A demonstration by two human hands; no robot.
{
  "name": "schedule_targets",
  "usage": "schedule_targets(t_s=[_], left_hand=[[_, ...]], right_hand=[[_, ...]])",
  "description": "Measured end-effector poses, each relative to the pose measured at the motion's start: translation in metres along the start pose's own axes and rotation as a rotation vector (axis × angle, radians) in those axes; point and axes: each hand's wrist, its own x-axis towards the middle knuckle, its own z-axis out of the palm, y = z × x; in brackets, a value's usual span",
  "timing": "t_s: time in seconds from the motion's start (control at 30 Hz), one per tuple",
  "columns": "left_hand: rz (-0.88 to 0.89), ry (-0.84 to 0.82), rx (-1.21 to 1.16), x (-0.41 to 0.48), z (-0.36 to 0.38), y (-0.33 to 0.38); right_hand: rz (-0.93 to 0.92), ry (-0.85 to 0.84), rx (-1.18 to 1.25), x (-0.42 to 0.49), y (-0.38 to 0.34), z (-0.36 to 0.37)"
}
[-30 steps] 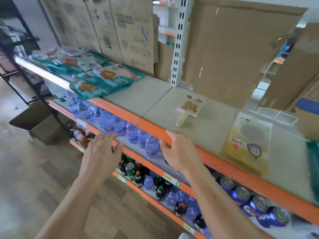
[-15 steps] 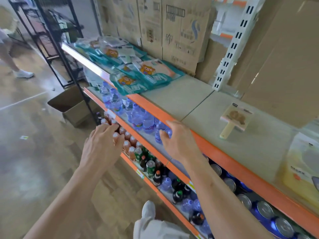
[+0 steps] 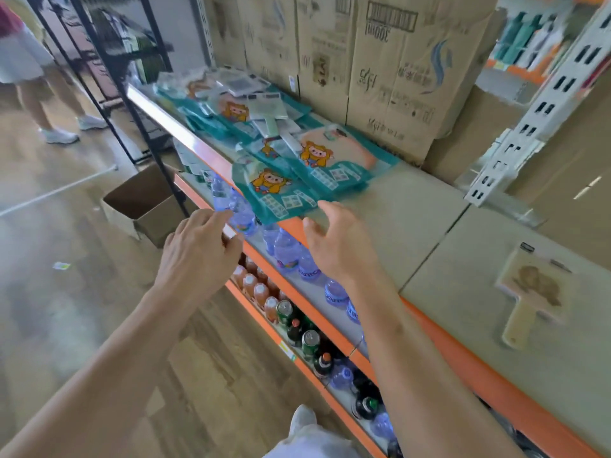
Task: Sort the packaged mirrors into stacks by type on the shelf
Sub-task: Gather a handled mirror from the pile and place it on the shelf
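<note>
Teal packaged mirrors (image 3: 281, 190) lie heaped at the left end of the shelf (image 3: 413, 223). The right hand (image 3: 334, 242), fingers spread wide, is just beside the nearest packet. The left hand (image 3: 198, 252) is relaxed and holds nothing. 1 wooden-handled mirror (image 3: 532, 292) lies well apart.

a bare stretch of the shelf (image 3: 406, 213) lies open between the heap of teal packages (image 3: 317, 166) at the left, whose nearest pack overhangs the orange front edge (image 3: 496, 388), and the lone handled mirror (image 3: 532, 292) at the right, while cardboard boxes (image 3: 390, 77) and a white slotted upright (image 3: 529, 120) wall off the back.
</note>
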Motion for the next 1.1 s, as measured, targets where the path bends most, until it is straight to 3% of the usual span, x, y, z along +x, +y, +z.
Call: schedule_targets(t_s=[0.47, 0.8, 1.1], left_hand=[[0.013, 0.009, -0.049, 0.109, -0.011, -0.086], [0.199, -0.096, -0.047, 0.192, -0.025, -0.137], [0.346, -0.133, -0.122, 0.266, -0.006, -0.130]], right_hand=[[0.103, 0.015, -0.058, 0.076, -0.047, 0.039], [0.302, 0.169, -0.075, 0.103, -0.094, 0.073], [0.423, 0.244, -0.130, 0.126, -0.096, 0.081]])
